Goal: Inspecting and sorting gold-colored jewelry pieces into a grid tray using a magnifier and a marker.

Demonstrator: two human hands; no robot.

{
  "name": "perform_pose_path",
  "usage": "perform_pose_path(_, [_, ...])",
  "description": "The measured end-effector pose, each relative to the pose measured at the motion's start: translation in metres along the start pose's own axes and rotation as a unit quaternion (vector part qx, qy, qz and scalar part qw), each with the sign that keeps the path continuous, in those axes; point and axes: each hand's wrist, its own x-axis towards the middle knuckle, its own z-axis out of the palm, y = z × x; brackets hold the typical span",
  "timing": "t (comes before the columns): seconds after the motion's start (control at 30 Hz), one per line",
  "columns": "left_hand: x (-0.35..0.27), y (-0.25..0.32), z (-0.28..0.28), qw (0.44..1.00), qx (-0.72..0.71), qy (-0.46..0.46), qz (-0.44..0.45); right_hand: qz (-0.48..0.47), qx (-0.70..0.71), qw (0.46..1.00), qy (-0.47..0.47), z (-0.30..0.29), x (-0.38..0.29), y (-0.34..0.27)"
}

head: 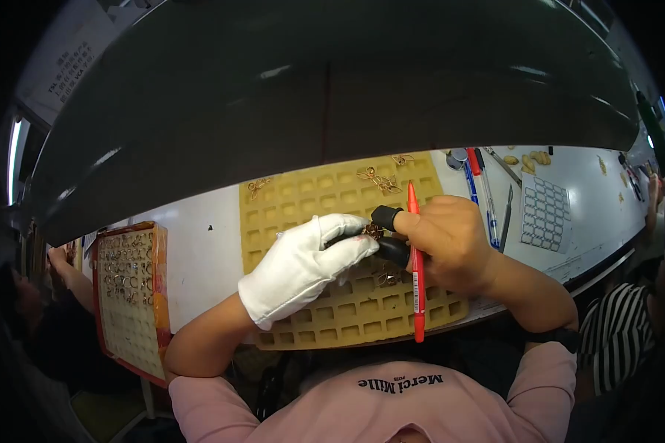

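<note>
My left hand (305, 260), in a white cloth glove, pinches a small gold-coloured piece of jewelry (372, 230) between thumb and fingertips. Black finger cots cover the thumb and forefinger of my right hand (449, 238), which grip the same piece from the right. A red marker pen (417, 271) is also tucked in my right hand, its length running up and down. Both hands are above a yellow tray (360, 326) with rows of square pockets. Wire-like jewelry pieces (379, 180) lie at its far side, and another piece (389, 277) rests just below my hands. The fingers partly hide the held piece.
A dark lamp hood (332, 83) spans the space above the table. To the left, a red-edged tray (160, 299) holds many rings. On the right lie pens (490, 205), a craft knife (507, 216), a label sheet (544, 213) and peanuts (535, 160). Other people sit at both sides.
</note>
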Motion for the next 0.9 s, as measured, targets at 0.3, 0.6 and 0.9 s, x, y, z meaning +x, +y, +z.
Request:
perform_pose_path(0.3, [0.001, 0.0, -0.001, 1.0, -0.013, 0.001, -0.007, 0.138, 0.158, 0.976, -0.063, -0.006, -0.001, -0.002])
perform_pose_path(0.6, [0.004, -0.005, 0.001, 0.999, 0.012, 0.027, 0.018, 0.196, 0.236, 0.95, -0.06, -0.003, 0.001, -0.004])
perform_pose_path(0.9, [0.006, -0.011, 0.001, 0.995, 0.041, 0.043, 0.077, 0.019, 0.055, 0.998, 0.004, -0.003, 0.002, 0.0])
